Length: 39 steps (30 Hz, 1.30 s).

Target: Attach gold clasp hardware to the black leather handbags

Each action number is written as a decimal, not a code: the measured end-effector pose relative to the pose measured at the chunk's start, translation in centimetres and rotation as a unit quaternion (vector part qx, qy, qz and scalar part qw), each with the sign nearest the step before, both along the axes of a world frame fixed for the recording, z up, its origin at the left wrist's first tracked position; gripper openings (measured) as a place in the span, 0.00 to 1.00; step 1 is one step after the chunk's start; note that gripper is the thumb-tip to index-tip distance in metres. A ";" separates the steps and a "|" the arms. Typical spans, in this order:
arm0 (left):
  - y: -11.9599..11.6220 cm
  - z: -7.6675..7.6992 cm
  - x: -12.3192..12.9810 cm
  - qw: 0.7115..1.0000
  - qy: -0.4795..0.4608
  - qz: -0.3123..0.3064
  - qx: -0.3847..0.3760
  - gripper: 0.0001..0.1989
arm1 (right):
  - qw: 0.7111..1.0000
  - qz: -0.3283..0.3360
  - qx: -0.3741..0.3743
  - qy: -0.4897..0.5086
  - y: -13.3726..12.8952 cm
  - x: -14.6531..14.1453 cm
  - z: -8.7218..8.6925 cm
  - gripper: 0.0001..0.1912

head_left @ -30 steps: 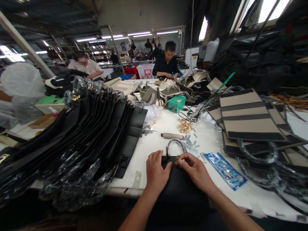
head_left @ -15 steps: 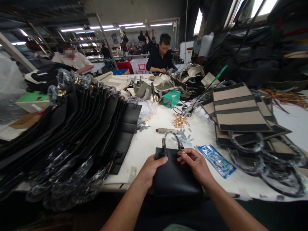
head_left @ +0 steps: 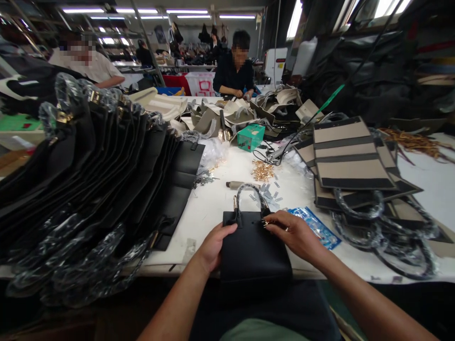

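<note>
A black handbag (head_left: 254,255) stands at the table's front edge, its plastic-wrapped handle (head_left: 249,188) arching up at the top. My left hand (head_left: 213,246) grips the bag's left side, thumb over the front near the handle's base. At the upper right of the bag, my right hand (head_left: 289,232) pinches a small gold metal piece (head_left: 265,222) between thumb and fingertips, close to the handle's right base. Beyond the bag lie a pile of gold fittings (head_left: 262,170) and scattered grey metal plates (head_left: 270,195).
Many black bag pieces (head_left: 117,175) are stacked at the left. Beige and black panels (head_left: 351,156) with wrapped handles lie at the right. A blue packet (head_left: 314,227), a green box (head_left: 250,137) and a grey-handled tool (head_left: 241,185) lie between. Two people work across the table.
The view has shifted, so the bag appears slightly further left. My right hand has turned, its wrist further out to the right, with the gold piece still at its fingertips.
</note>
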<state>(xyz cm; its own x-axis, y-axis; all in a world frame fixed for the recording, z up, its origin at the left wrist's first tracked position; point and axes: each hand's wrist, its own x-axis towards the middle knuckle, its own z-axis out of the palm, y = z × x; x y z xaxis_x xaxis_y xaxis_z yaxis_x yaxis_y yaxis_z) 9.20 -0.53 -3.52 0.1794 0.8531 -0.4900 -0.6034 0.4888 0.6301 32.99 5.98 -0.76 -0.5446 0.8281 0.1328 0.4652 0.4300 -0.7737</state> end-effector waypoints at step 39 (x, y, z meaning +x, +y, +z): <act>0.1 -0.2 0.0 1.000 -0.026 0.000 -0.010 0.15 | 0.971 0.161 0.040 -0.173 2.5 -2.9 2.1 0.09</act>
